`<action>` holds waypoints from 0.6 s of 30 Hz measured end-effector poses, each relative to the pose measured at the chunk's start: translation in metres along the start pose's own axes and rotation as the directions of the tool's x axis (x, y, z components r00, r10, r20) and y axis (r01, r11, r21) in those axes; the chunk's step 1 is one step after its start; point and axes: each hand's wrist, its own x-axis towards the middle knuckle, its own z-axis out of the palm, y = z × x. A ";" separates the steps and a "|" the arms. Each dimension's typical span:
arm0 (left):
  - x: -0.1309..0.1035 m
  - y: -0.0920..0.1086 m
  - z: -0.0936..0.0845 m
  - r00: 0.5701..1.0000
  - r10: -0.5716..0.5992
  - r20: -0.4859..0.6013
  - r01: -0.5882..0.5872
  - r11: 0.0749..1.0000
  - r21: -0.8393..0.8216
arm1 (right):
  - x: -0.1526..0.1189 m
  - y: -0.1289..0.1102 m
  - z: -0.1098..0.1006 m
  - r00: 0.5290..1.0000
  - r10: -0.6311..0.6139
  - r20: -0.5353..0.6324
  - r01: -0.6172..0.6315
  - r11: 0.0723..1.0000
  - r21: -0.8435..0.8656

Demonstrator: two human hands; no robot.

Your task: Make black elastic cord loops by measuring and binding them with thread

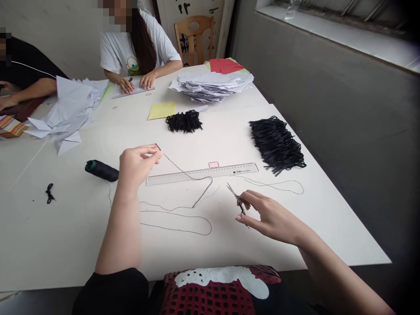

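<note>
Raised above the table, my left hand (141,161) pinches the end of a thin dark thread (179,167). From those fingers the thread slants down across a clear ruler (203,173) and trails in loose loops over the white tabletop. To the right, my right hand (262,212) has its thumb and fingers in the handles of a small pair of scissors (236,197), with the blades slightly parted and pointing up and left. A separate thread loop (288,183) lies beyond the scissors. Left of my forearm rests a spool of black thread (101,170).
Bundles of black cord loops lie at the right (277,144) and centre (184,121). Behind them are a yellow sheet (162,110) and a stack of white paper (211,85). A small black knot (50,193) sits left. Two people sit across the table; a wall borders the right.
</note>
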 end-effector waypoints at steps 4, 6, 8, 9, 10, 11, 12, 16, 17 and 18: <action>0.006 0.000 -0.010 0.999 0.010 -0.049 -0.023 0.961 -0.274 | -0.001 0.004 0.000 0.996 0.082 0.024 -0.081 0.995 -0.049; 0.007 0.002 -0.013 0.998 -0.009 -0.054 -0.012 0.927 -0.374 | 0.000 0.007 0.003 0.985 0.171 0.014 -0.168 0.979 -0.117; 0.007 0.005 -0.015 0.999 -0.024 -0.040 0.003 0.883 -0.470 | 0.002 0.010 0.007 0.967 0.256 0.007 -0.251 0.950 -0.185; 0.007 0.006 -0.016 0.999 -0.029 -0.027 0.011 0.856 -0.517 | 0.003 0.011 0.008 0.957 0.290 0.007 -0.282 0.936 -0.211; 0.006 0.008 -0.016 0.999 -0.035 -0.011 0.023 0.830 -0.557 | 0.004 0.012 0.010 0.948 0.319 0.006 -0.310 0.922 -0.231; 0.005 0.009 -0.016 0.999 -0.042 0.005 0.037 0.806 -0.591 | 0.004 0.012 0.011 0.937 0.350 0.002 -0.339 0.908 -0.247; 0.005 0.011 -0.016 0.999 -0.050 0.021 0.052 0.785 -0.618 | 0.005 0.012 0.011 0.925 0.381 -0.003 -0.369 0.893 -0.259; 0.001 0.013 -0.012 0.997 -0.057 0.060 0.083 0.731 -0.677 | 0.006 0.009 0.008 0.883 0.469 -0.006 -0.449 0.841 -0.301; 0.000 0.013 -0.011 0.997 -0.052 0.061 0.080 0.729 -0.680 | 0.006 0.007 0.006 0.876 0.482 0.002 -0.456 0.830 -0.321; -0.001 0.013 -0.010 0.997 -0.049 0.065 0.080 0.734 -0.674 | 0.006 0.004 0.004 0.869 0.494 0.012 -0.460 0.818 -0.345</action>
